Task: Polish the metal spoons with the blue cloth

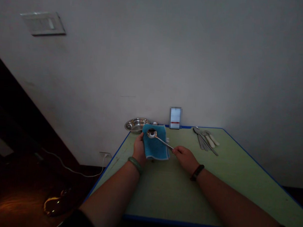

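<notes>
Held up over the table, a blue cloth (156,149) is gripped along its left side by my left hand (139,148), whose fingers are mostly hidden behind it. My right hand (186,158) pinches the end of a long-handled metal spoon (162,141). The spoon's shiny round bowl lies in front of the upper left of the cloth, its handle slanting down to the right. I cannot tell whether the bowl touches the cloth.
A metal bowl (137,125) stands at the table's far left corner. A phone (175,118) leans upright against the wall. Several pieces of cutlery (206,139) lie at the back right of the light green table (187,202). A white cable (76,172) runs beside the table's left.
</notes>
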A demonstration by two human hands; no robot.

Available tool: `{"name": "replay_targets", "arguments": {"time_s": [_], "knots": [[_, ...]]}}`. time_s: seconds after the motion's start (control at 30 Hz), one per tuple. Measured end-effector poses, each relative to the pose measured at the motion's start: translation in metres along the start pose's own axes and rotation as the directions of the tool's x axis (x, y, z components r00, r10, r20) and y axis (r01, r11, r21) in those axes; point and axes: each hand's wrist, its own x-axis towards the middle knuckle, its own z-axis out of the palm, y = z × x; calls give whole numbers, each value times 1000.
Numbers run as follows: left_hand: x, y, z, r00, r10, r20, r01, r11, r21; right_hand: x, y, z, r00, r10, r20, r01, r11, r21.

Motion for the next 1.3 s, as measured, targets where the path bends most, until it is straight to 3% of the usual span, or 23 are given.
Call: {"name": "replay_targets", "arguments": {"time_s": [0.13, 0.37, 0.47, 0.87, 1.3], "knots": [[-2, 0, 2, 995, -74, 66, 75, 997, -12, 1, -1, -3, 999, 8, -31, -8, 1000, 22], [5, -9, -1, 984, -178, 14, 178, 983, -49, 8, 5, -18, 981, 86, -177, -68, 992, 102], [5, -9, -1, 983, -179, 48, 181, 983, -31, 12, 11, -21, 970, 120, -211, -93, 987, 133], [-5, 3, 2, 991, -125, 45, 124, 992, 36, 6, 4, -27, 991, 125, 44, -128, 989, 71], [-2, 3, -2, 997, -61, -40, 64, 996, 70, 8, 9, -25, 988, 150, 42, -153, 983, 98]]}}
